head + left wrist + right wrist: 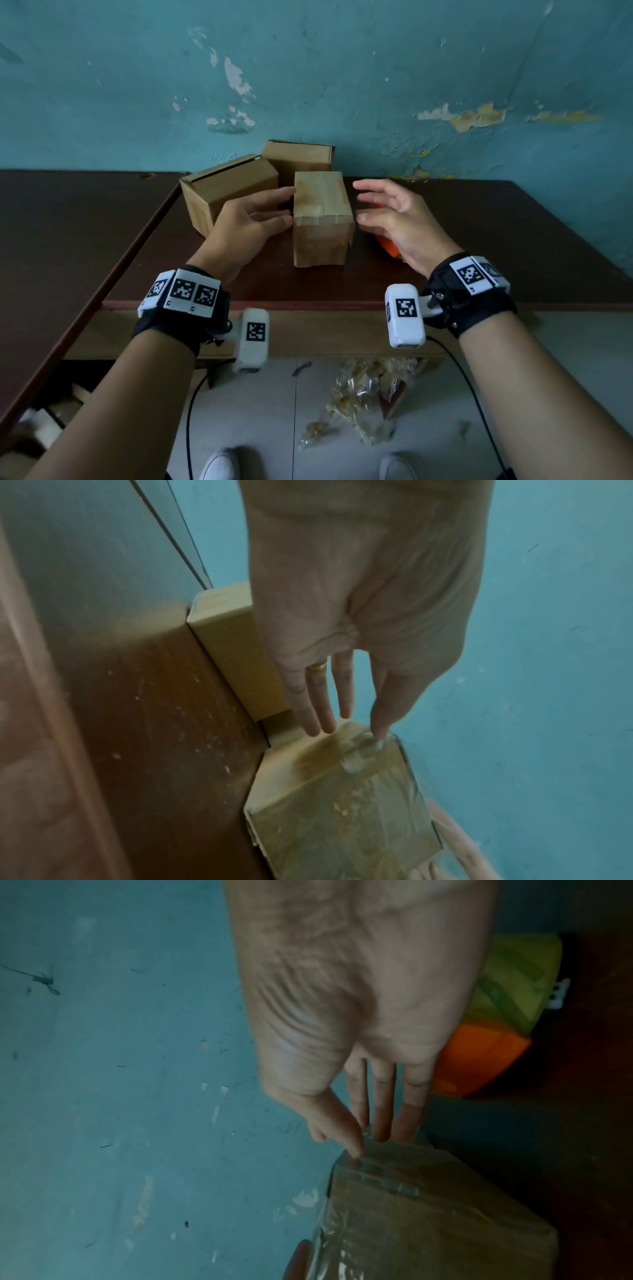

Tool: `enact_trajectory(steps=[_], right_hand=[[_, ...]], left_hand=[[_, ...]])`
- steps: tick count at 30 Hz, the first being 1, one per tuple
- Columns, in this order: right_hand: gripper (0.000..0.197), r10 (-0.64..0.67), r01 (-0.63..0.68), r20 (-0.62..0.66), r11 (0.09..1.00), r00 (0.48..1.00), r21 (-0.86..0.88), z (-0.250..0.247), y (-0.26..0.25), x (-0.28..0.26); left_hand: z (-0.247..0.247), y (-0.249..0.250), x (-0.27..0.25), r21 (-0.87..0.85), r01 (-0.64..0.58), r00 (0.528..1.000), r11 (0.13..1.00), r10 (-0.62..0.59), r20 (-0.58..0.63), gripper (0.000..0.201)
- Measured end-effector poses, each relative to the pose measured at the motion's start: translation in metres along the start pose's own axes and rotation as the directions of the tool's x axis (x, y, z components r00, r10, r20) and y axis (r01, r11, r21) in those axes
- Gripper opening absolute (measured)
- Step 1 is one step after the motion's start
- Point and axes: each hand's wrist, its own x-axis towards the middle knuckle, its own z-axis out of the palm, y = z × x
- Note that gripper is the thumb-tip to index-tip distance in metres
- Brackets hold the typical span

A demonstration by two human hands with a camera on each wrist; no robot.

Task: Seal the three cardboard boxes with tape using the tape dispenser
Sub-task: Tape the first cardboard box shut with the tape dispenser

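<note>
**Both hands flank the taped box on the desk**

On the far left, beyond the left hand (246, 219), two plain cardboard boxes sit against the teal wall (308, 68). The nearer left box (226, 192) lies just behind the hand's knuckles, with a dark slit along its top seam. The rear box (298, 156) stands behind it, touching the wall. No printing or brand shows on either.

The left hand is released, its fingers straight and together, with their tips touching the left face of the taped box (322, 219). The left wrist view shows a gold ring (317, 667) on one finger and the thumb tip on wrinkled clear tape at the box's top edge.

The taped box stands between the two hands on the dark brown desk (513, 240). Glossy tape covers its top and near face.

The right hand (394, 219) is also released, with spread, straight fingers just beside the box's right face. In the right wrist view its fingertips reach the taped upper edge.

Under and behind the right palm lies the orange tape dispenser (388, 246), mostly hidden. The right wrist view shows its orange body with a yellow-green roll.

Black-and-white square code markers sit on both wristbands. No text is readable.
</note>
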Motion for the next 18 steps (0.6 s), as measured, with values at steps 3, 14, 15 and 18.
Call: enact_trajectory(steps=[3, 14, 15, 18], right_hand=[[0.051, -0.030, 0.038, 0.109, 0.996, 0.994, -0.077, -0.0042, -0.0016, -0.0037], [0.045, -0.063, 0.074, 0.089, 0.989, 0.994, -0.126, -0.0040, 0.0068, -0.0045], [0.045, -0.070, 0.081, 0.086, 0.988, 0.994, -0.131, -0.0037, 0.0079, -0.0045], [0.042, -0.106, 0.118, 0.068, 0.973, 0.992, -0.199, -0.0043, 0.0079, -0.0071]], left_hand=[[-0.0004, 0.0001, -0.0029, 0.009, -0.034, 0.994, 0.999, 0.033, 0.101, 0.048], [0.0045, -0.0030, -0.0027, 0.035, -0.114, 0.990, 0.993, 0.110, 0.088, 0.040], [0.0049, -0.0037, -0.0022, 0.044, -0.124, 0.989, 0.991, 0.120, 0.085, 0.041], [0.0058, -0.0078, -0.0014, 0.060, -0.151, 0.987, 0.987, 0.146, 0.073, 0.041]])
